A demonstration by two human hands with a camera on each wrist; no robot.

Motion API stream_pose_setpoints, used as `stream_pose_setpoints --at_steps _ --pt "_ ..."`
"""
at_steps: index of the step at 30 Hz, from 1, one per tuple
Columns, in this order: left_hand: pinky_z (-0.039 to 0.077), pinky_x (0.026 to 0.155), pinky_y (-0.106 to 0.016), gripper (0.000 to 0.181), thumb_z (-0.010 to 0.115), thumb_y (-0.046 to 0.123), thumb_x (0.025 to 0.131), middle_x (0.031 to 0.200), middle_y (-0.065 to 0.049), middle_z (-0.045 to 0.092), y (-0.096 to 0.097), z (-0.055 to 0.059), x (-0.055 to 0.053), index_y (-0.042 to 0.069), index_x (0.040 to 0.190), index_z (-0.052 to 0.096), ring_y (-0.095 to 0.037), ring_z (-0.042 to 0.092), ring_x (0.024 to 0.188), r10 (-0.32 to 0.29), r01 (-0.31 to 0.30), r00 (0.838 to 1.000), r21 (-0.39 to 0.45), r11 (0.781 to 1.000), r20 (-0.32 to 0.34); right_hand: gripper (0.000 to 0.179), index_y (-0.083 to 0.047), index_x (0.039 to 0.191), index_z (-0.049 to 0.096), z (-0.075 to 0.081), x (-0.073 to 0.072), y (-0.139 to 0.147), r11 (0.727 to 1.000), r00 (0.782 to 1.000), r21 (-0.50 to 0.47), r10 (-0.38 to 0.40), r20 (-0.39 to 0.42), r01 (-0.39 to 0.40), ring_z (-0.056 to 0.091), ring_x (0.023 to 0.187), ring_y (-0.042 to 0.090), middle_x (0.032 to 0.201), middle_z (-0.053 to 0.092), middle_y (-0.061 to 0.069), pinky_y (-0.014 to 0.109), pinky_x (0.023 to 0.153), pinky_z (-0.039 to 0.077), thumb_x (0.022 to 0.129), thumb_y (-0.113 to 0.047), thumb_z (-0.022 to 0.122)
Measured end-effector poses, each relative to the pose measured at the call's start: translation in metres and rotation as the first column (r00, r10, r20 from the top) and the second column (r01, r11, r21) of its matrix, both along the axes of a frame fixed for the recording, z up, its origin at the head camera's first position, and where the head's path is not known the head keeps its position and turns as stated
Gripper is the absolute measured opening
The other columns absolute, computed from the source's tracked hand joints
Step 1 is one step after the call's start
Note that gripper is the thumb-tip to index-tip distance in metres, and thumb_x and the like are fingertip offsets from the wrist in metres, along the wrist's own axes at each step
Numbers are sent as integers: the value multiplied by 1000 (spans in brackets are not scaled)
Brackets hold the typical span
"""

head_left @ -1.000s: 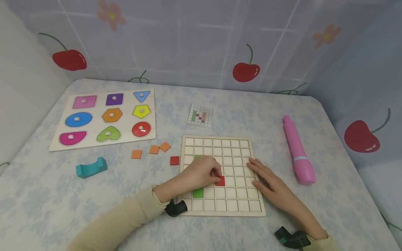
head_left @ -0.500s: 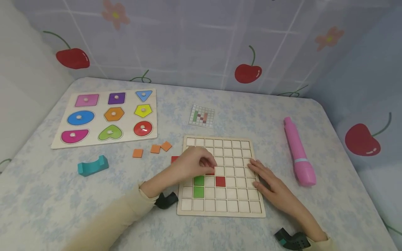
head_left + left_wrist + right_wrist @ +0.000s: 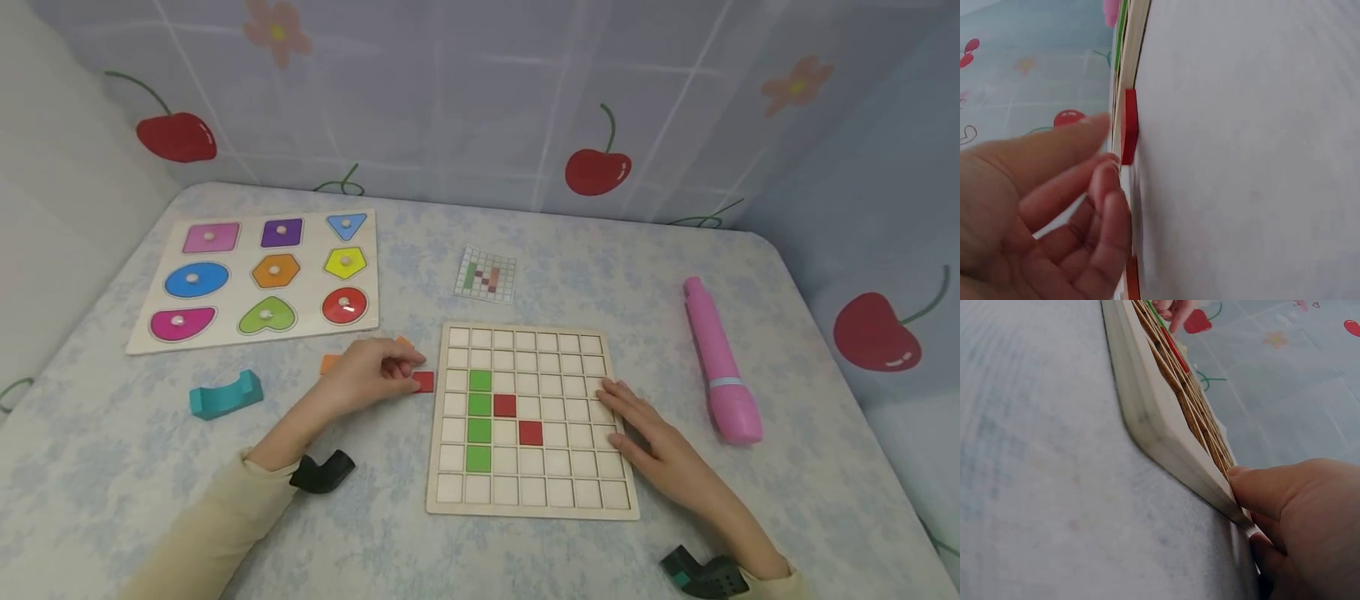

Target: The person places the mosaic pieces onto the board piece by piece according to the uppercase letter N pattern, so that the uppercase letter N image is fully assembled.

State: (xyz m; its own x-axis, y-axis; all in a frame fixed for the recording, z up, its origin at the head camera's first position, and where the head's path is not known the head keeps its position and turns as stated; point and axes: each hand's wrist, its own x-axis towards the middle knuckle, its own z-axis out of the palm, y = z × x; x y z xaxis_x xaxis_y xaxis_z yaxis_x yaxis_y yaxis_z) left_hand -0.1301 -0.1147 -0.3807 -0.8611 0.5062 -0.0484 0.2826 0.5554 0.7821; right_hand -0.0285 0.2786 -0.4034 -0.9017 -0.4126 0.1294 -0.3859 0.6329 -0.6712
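Observation:
In the head view, a loose red square tile (image 3: pixel 425 382) lies on the table just left of a wooden grid board (image 3: pixel 525 511). My left hand (image 3: pixel 363 375) is right at it, thumb and fingertips apart at the tile's near side. The left wrist view has the same red tile (image 3: pixel 1129 128) just beyond those fingertips. Seated in the board are a column of several green tiles (image 3: pixel 479 405) and two red tiles, an upper one (image 3: pixel 505 406) and a lower one (image 3: pixel 531 433), set diagonally. My right hand (image 3: pixel 652 437) rests on the board's right edge, fingers extended.
Orange tiles (image 3: pixel 328 363) lie partly hidden behind my left hand. Farther left are a teal curved block (image 3: pixel 226 396) and a shape puzzle board (image 3: pixel 225 338). A small pattern card (image 3: pixel 485 275) lies behind the grid, a pink microphone-shaped toy (image 3: pixel 722 358) to the right.
My left hand has left a red tile in the grid, up and left of the other red one, and moved left to the loose red tile. The right hand stays put.

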Motion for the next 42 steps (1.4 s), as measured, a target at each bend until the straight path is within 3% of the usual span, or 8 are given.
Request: stream_pose_setpoints --at_steps 4,10,17,23,26,30,37,42 --pt "46 61 -27 21 75 6 78 74 3 56 4 -3 0 2 98 71 -12 52 66 -26 23 998 -46 999 -60 57 -9 143 37 1 0 1 1000 1000 -2 2 -11 -2 19 136 33 149 28 10 14 104 10 91 -3 59" --pt "46 61 -28 18 79 5 75 79 2 54 9 -3 1 10 87 67 -13 52 69 -8 -2 990 -67 998 -140 56 -9 143 37 3 1 2 1000 1000 3 4 -17 -4 19 137 32 149 28 11 14 104 10 91 -4 59" --pt "45 57 -28 14 74 4 79 71 7 58 12 4 6 13 80 64 -10 53 63 18 -24 992 -48 999 -121 55 -8 143 37 4 -2 1 1000 1000 11 6 -8 -6 18 137 33 149 28 10 16 105 10 93 -5 57" --pt "49 61 -30 8 73 7 81 75 4 61 28 21 8 11 82 66 -13 57 68 41 -39 999 67 997 -29 55 -9 143 38 5 -3 1 1000 1000 21 5 -3 -5 18 137 32 149 28 9 18 106 9 93 -6 57" --pt "49 62 -29 8 71 5 82 77 3 61 46 29 9 10 85 66 -13 57 69 -8 10 1000 105 994 -14 54 -9 143 37 5 -3 1 1000 1000 23 15 -8 -15 18 137 32 149 28 10 18 106 9 93 -6 57" --pt "49 63 -26 6 68 5 84 76 4 58 78 32 14 10 88 66 -11 56 69 -126 127 992 103 987 -13 54 -8 143 37 4 -3 1 1000 1000 18 14 -5 -14 18 137 32 149 28 10 19 106 8 93 -6 57" --pt "47 63 -22 8 66 3 84 71 7 60 125 20 27 10 87 68 -5 58 63 -329 317 940 126 940 87 54 -10 143 38 0 -2 0 1000 1000 13 -15 19 14 19 137 31 149 28 8 20 107 8 93 -8 58" --pt "46 62 -19 9 68 2 83 66 9 60 141 14 33 11 81 68 -3 57 61 -385 374 915 105 922 118 54 -9 143 39 0 0 1 1000 1000 9 -14 14 14 19 136 32 149 29 8 20 106 8 92 -7 58"
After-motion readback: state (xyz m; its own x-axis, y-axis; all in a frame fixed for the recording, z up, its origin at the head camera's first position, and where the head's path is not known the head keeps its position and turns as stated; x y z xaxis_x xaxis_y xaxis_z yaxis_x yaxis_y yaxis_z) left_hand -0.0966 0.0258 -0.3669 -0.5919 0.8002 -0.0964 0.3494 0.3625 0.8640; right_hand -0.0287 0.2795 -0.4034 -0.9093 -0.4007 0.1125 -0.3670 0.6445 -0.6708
